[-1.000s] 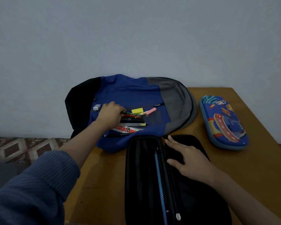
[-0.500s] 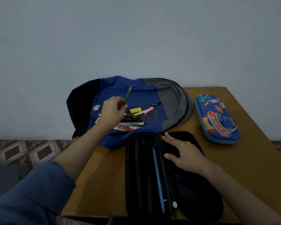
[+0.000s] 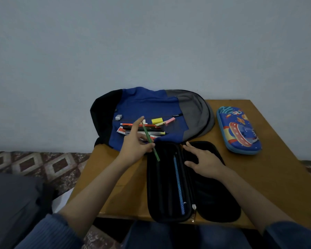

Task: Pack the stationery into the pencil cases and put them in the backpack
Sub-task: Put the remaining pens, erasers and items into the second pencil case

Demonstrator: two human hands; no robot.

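- I see the left hand (image 3: 135, 146) pinching a green pencil (image 3: 146, 132), its lower tip over the far left corner of the open black case (image 3: 160, 186).
- The right hand (image 3: 204, 161) rests on the case's right flap, fingers spread.
- A blue pencil (image 3: 178, 184) lies inside the case.
- The backpack (image 3: 147, 103), carrying loose stationery (image 3: 142, 125), touches the case's far end.
- A patterned case (image 3: 239, 130) lies to the right on the worktop (image 3: 276, 177).

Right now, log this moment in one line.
left hand: holds green pencil, tip over black pencil case | right hand: rests on its open flap | blue pencil: inside | backpack: stationery on top
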